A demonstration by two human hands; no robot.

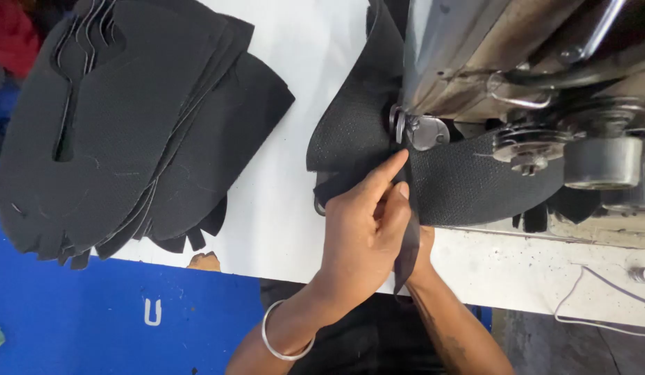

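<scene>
My left hand [364, 226] presses a black mesh shoe-upper piece [468, 184] at the sewing machine's presser foot [414, 130], index finger stretched up to the foot. A silver bangle [281, 340] circles that wrist. My right hand [421, 253] lies mostly hidden under the left hand, and appears to pinch the folded edge of the same black piece from below. The mesh piece curves up around the machine [517, 69], which fills the upper right.
A fanned stack of several black cut upper pieces [128, 125] lies on the white tabletop [295, 201] at the left. A blue surface [93, 319] sits below the table edge. A white cord [579, 305] trails at the right.
</scene>
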